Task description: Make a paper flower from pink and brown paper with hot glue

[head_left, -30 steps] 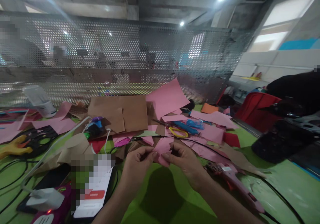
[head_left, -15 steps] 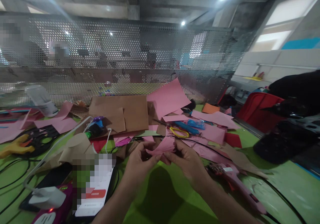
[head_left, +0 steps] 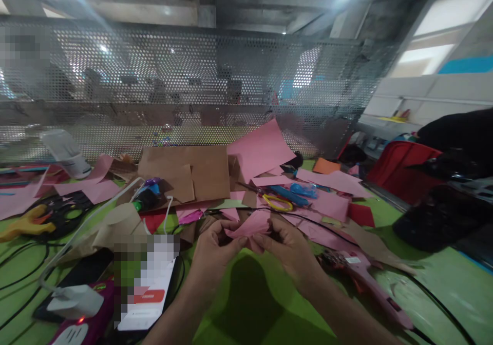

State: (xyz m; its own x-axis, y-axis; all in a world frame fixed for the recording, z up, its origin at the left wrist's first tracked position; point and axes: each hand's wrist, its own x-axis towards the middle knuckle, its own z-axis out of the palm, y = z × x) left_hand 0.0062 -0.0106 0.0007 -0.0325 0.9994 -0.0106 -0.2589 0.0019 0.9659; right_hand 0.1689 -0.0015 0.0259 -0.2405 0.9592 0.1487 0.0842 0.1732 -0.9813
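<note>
A small piece of folded pink paper (head_left: 251,227) is held up between both hands over the green table (head_left: 215,329). My left hand (head_left: 214,245) pinches its left side, the thumb in front and the fingers curled behind. Its right side is gripped the same way by my right hand (head_left: 284,245). The thumbs nearly meet at the paper's lower edge, and the fingertips behind it are hidden. Beyond the hands lie yellow-handled scissors (head_left: 277,203) among pink scraps. A pink glue gun (head_left: 375,286) rests to the right of my right forearm.
A brown cardboard piece (head_left: 185,173) and a large pink sheet (head_left: 262,150) stand before a perforated metal screen (head_left: 185,88). At the left are a phone (head_left: 148,293), a white charger (head_left: 77,301), cables and a clear bottle (head_left: 65,152). A red chair (head_left: 402,168) stands at the right.
From one second to half a second ago, the pink paper was turned from upright to lying more sideways, its folds spreading leftward. Since then the hands have barely moved; the view has shifted slightly.
</note>
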